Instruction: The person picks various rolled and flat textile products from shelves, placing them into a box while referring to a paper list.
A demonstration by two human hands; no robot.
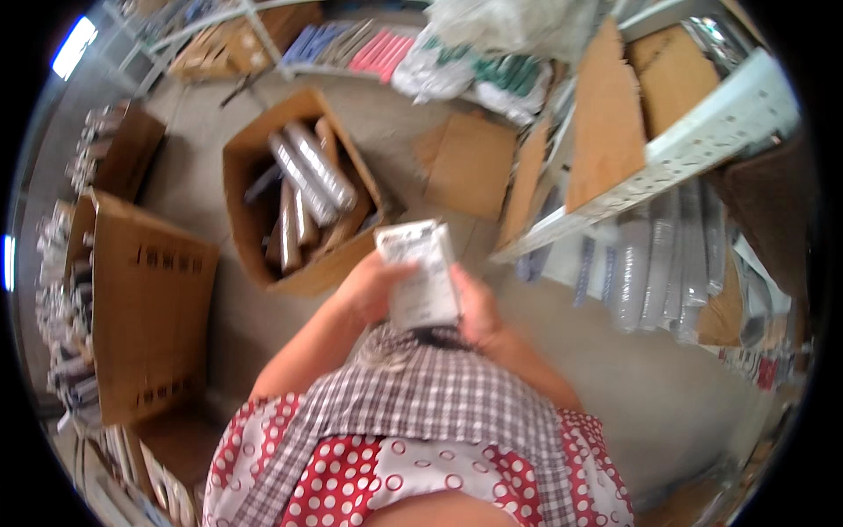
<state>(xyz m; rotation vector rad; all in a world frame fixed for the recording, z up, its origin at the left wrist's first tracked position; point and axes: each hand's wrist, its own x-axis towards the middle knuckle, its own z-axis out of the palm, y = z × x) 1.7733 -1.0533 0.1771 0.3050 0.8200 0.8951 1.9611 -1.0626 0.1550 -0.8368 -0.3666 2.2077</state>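
Both of my hands hold a stack of white paper slips (423,279) with dark print, upright in front of my checked apron. My left hand (373,285) closes on its left edge, the thumb lying across the front. Along the right edge, my right hand (474,303) grips it, slightly blurred. The fingers behind the stack are hidden. Just beyond, an open cardboard box (303,277) stands on the floor. Inside it lie several long rolls in shiny clear wrap (307,171), some grey and some brown.
At left stand a tall cardboard carton (154,307) and wrapped bundles (61,290). A pale metal rack (667,145) juts in from the right, with clear-wrapped rolls (654,263) below. Flat cardboard (471,165) lies on the floor. Pink packs (383,53) and plastic bags (430,66) sit at the back.
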